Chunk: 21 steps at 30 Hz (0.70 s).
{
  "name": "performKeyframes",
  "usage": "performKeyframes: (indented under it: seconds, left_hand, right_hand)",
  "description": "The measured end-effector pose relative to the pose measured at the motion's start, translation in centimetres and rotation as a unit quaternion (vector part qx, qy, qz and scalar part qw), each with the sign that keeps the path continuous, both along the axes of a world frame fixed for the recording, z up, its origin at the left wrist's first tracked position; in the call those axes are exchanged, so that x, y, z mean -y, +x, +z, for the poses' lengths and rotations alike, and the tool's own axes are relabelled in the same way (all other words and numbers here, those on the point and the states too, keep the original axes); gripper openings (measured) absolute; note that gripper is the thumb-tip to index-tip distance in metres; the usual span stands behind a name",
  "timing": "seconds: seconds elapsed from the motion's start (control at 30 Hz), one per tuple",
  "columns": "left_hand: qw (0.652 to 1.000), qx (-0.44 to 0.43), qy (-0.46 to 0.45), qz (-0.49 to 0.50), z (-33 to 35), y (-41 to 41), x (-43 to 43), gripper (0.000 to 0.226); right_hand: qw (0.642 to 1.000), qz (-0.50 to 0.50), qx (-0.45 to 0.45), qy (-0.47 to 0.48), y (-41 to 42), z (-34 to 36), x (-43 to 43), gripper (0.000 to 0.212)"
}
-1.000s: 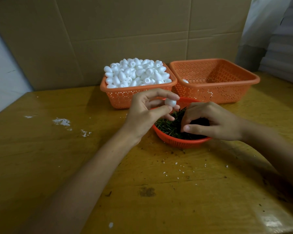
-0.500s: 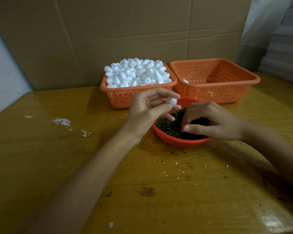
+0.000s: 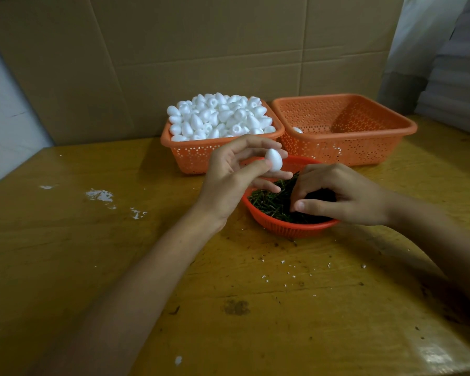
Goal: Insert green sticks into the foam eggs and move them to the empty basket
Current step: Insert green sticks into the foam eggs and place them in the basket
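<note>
My left hand (image 3: 235, 175) pinches a white foam egg (image 3: 273, 159) between thumb and fingers, just above the left rim of a round orange bowl (image 3: 288, 229) full of green sticks (image 3: 269, 203). My right hand (image 3: 339, 194) is curled down into the sticks; whether it holds one is hidden. Behind, an orange basket (image 3: 201, 156) is heaped with foam eggs (image 3: 220, 115). To its right stands a second orange basket (image 3: 364, 147) with one foam egg (image 3: 297, 130) showing at its left corner.
All stands on a worn yellow wooden table (image 3: 120, 253) with white crumbs and dark specks scattered before the bowl. A cardboard sheet (image 3: 201, 50) forms the back wall. Stacked pale material (image 3: 456, 77) sits at the far right.
My left hand has turned the foam egg slightly in its fingers and raised it a little. My right hand stays in the sticks.
</note>
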State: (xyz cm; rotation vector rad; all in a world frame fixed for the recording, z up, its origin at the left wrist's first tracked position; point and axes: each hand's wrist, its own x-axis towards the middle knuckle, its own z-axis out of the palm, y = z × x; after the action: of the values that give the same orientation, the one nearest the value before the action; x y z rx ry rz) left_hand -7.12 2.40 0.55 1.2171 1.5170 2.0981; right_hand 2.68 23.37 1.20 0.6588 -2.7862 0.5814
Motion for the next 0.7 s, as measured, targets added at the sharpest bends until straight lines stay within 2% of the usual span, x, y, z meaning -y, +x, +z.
performKeyframes:
  seconds: [0.7]
  left_hand:
    - [1.0,-0.006,0.006,-0.005,0.05,-0.02,0.09,0.012]
  right_hand:
    - [1.0,-0.002,0.003,-0.002,-0.04,-0.09,-0.09,0.046]
